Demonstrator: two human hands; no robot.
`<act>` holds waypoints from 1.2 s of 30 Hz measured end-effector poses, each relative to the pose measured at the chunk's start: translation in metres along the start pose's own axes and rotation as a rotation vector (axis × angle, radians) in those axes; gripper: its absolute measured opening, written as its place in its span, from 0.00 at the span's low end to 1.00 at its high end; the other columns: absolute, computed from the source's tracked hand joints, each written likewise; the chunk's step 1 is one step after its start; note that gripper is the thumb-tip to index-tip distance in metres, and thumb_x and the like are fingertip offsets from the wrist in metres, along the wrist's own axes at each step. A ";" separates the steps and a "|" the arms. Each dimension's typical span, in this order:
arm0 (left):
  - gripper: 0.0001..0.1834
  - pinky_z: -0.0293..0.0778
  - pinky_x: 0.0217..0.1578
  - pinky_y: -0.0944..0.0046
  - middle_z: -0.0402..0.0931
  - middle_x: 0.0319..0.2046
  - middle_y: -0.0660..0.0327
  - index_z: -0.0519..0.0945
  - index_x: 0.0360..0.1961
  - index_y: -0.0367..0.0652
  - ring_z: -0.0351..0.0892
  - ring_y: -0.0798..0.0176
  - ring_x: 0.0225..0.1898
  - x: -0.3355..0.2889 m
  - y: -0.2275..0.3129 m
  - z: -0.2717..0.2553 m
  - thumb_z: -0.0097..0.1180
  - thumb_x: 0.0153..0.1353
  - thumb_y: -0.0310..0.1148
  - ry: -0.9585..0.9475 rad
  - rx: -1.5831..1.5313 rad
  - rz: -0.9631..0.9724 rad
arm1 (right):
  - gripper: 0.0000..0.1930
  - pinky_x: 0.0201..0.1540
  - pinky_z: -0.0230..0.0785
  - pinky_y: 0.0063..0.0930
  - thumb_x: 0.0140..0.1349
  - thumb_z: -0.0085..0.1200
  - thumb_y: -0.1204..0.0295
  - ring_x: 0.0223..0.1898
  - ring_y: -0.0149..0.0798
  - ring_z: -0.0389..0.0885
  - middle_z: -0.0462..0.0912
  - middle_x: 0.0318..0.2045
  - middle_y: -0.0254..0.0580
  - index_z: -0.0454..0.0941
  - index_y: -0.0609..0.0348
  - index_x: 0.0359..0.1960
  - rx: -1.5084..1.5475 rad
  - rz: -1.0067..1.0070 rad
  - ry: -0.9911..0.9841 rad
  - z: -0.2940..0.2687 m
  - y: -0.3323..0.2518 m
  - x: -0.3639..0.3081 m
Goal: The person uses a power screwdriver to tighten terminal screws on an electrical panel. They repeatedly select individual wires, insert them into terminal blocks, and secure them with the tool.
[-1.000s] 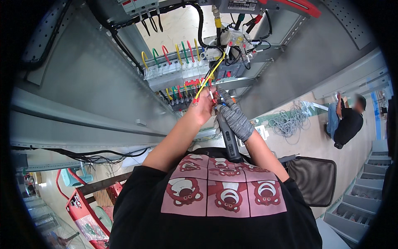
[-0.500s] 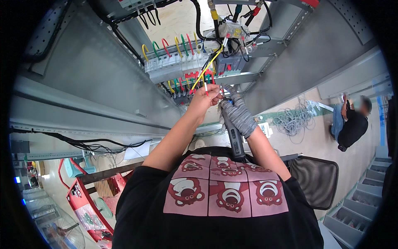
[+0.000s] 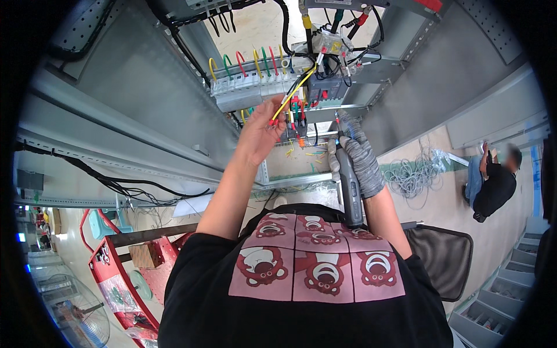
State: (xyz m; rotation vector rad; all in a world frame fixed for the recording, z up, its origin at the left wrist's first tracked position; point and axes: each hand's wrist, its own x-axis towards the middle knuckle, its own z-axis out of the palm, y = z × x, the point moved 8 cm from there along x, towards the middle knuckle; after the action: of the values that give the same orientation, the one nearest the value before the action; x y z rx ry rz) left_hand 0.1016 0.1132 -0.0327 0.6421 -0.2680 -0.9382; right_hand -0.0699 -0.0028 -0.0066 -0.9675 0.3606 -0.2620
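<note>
My bare left hand (image 3: 262, 129) is at the lower edge of the breaker row, its fingers loosely closed about a yellow wire (image 3: 296, 90). A red-tipped end of that wire lies across the fingers. My right hand (image 3: 361, 159), in a grey striped glove, is wrapped round a dark grey cordless screwdriver (image 3: 349, 188). The tool's slim bit points up toward the cabinet, with a small red piece near its tip. Between the hands, several red and green wires (image 3: 297, 107) hang below a dark grey breaker (image 3: 325, 88).
White breakers (image 3: 235, 90) with coloured wire loops stand on the left. Grey cabinet panels (image 3: 449, 75) flank both sides. Wire scraps (image 3: 290, 152) lie on the cabinet floor. Right are a grey cable coil (image 3: 409, 174), a mesh chair (image 3: 438, 255) and another person (image 3: 496, 182); a red cart (image 3: 119, 278) stands left.
My hands, close together before, have moved apart: the left to the left, the right with the screwdriver to the right and down. The wires between them now show. The view has shifted slightly.
</note>
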 end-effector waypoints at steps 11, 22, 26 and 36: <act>0.10 0.74 0.39 0.72 0.81 0.34 0.65 0.77 0.47 0.42 0.78 0.74 0.34 0.001 0.018 0.058 0.55 0.67 0.32 -0.028 0.673 -0.210 | 0.31 0.18 0.76 0.26 0.66 0.42 0.76 0.19 0.34 0.78 0.79 0.33 0.42 0.55 0.41 0.72 0.000 -0.011 -0.030 0.008 -0.006 -0.017; 0.07 0.79 0.42 0.66 0.81 0.39 0.56 0.69 0.46 0.41 0.83 0.65 0.39 0.005 -0.066 0.052 0.51 0.69 0.28 -0.053 0.620 0.009 | 0.29 0.27 0.74 0.20 0.65 0.44 0.76 0.26 0.27 0.78 0.79 0.34 0.37 0.61 0.46 0.69 -0.070 0.017 0.037 -0.008 0.009 -0.023; 0.08 0.80 0.42 0.66 0.82 0.40 0.54 0.69 0.48 0.39 0.83 0.65 0.39 0.003 -0.068 0.048 0.49 0.69 0.26 0.016 0.733 -0.014 | 0.30 0.20 0.73 0.24 0.66 0.45 0.75 0.21 0.31 0.77 0.78 0.31 0.40 0.58 0.46 0.71 -0.087 0.029 0.098 -0.013 0.016 -0.026; 0.07 0.80 0.43 0.67 0.83 0.41 0.52 0.70 0.45 0.39 0.83 0.65 0.40 0.015 -0.081 0.050 0.51 0.68 0.24 0.033 0.624 0.070 | 0.29 0.16 0.70 0.24 0.68 0.43 0.74 0.18 0.31 0.76 0.78 0.27 0.39 0.57 0.44 0.71 0.042 0.120 0.110 -0.014 0.026 -0.045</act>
State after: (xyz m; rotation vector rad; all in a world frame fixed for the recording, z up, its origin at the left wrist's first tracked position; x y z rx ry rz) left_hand 0.0326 0.0470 -0.0443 1.2104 -0.5602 -0.7718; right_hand -0.1153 0.0178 -0.0276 -0.8885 0.5097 -0.2130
